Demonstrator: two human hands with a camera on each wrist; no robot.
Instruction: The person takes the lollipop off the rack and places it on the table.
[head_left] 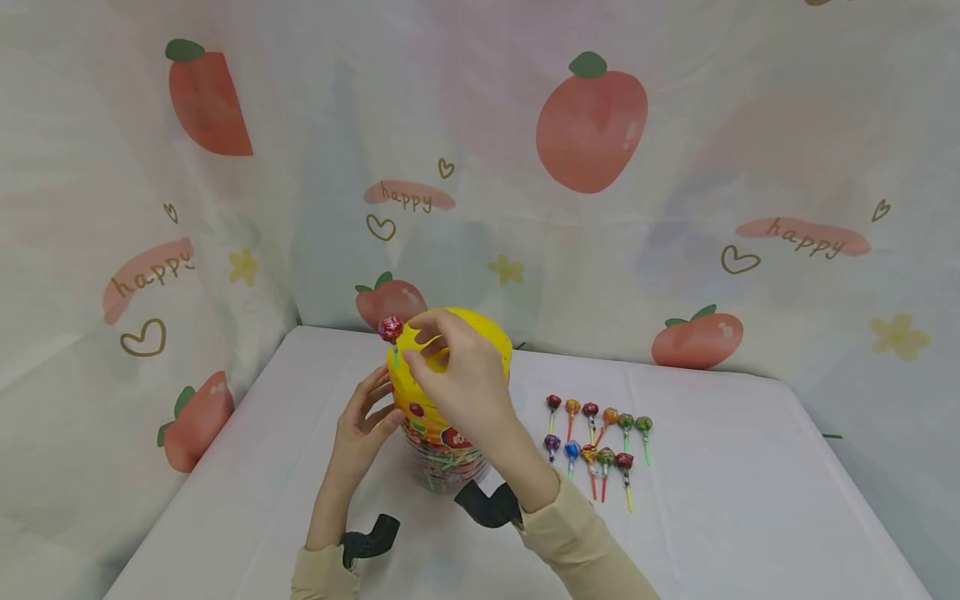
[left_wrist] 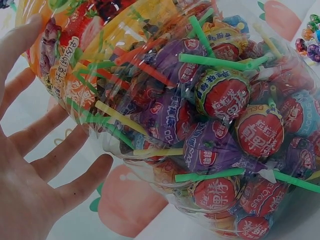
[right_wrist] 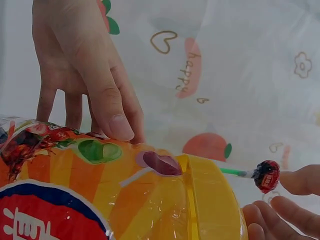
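Observation:
A big clear jar (left_wrist: 165,120) packed with wrapped lollipops stands on the table, topped by a yellow lid (head_left: 487,329). My left hand (head_left: 363,425) rests on the jar's left side, its fingers spread along the wall and label. A red-wrapped lollipop (head_left: 391,328) sticks up at the left edge of the lid; its green stick (right_wrist: 231,171) goes down behind the rim. Close over the lid is my right hand (head_left: 468,362), fingertips right beside the lollipop's head, thumb and forefinger apart. In the right wrist view a fingertip overlaps the red wrapper.
Two rows of loose lollipops (head_left: 590,410) lie on the white table (head_left: 720,500) to the right of the jar. A fruit-printed cloth (head_left: 480,233) hangs behind and at the sides. Black wrist straps (head_left: 491,504) sit on both forearms.

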